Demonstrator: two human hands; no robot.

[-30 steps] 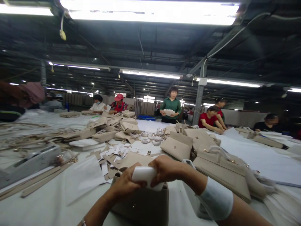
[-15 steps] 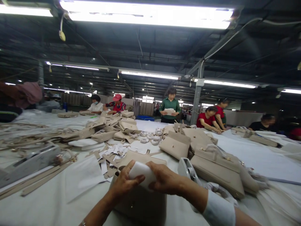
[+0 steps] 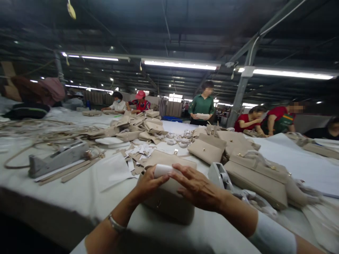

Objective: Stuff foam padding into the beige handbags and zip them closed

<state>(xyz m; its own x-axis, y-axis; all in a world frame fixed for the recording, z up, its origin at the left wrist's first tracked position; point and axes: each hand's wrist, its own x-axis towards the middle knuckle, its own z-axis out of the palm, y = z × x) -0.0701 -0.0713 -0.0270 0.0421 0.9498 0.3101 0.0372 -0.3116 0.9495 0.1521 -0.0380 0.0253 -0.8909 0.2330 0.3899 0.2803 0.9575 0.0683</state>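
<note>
A small white folded sheet (image 3: 162, 170), perhaps paper or thin foam, is pinched in my left hand (image 3: 148, 183). Its thumb lies on the near side of the sheet. My right hand (image 3: 197, 185) reaches in from the other side with fingers stretched and apart, the fingertips touching the sheet's right end. Under both hands stands a beige handbag (image 3: 172, 208), its flap (image 3: 169, 158) lifted back and a small metal fitting on its front. The hands hide part of the bag's opening.
Beige bags (image 3: 254, 176) are piled at right beside a grey tape dispenser (image 3: 218, 174); another dispenser (image 3: 59, 158) sits at left near beige straps. White sheets (image 3: 113, 171), scraps and more bags (image 3: 148, 125) cover the table (image 3: 66, 201). Co-workers, one in green (image 3: 202, 106), are beyond.
The view has tilted down and shifted left. The white sheet now looks narrower and more folded. My right hand's fingers have loosened from their grip and stretched out over its end.
</note>
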